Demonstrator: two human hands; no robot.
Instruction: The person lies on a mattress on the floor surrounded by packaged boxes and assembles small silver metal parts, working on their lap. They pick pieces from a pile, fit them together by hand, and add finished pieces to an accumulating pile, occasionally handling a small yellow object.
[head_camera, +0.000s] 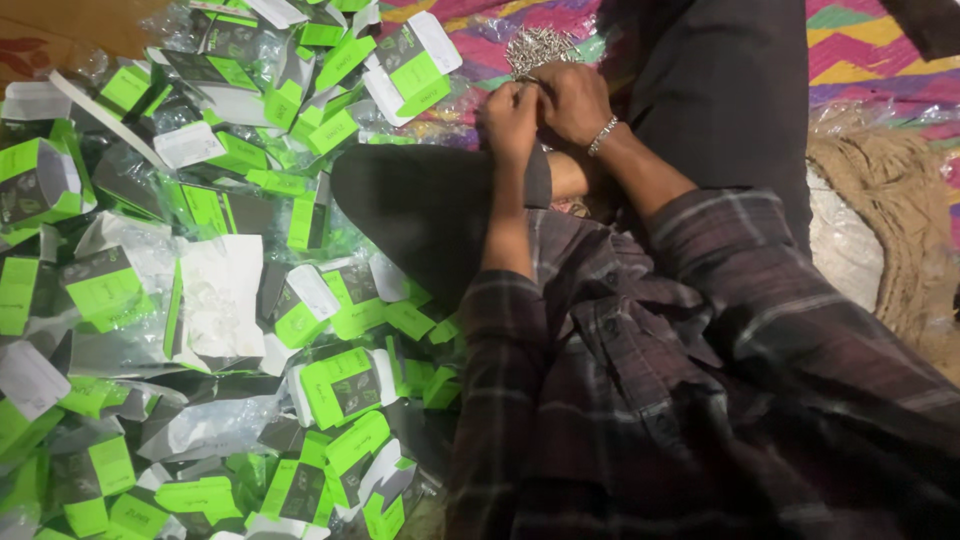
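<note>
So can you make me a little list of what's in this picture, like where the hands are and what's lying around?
left hand: closed, at the edge of the metal pieces
right hand: closed beside the left, bracelet on the wrist
metal pieces: small shiny pile just above the hands; too small to tell their kind
boxes: many green, grey and white cartons, heaped on the left, some in clear plastic
mat: colourful zigzag pattern, top right
sleeves: dark plaid shirt
sack: tan woven cloth on the right
</note>
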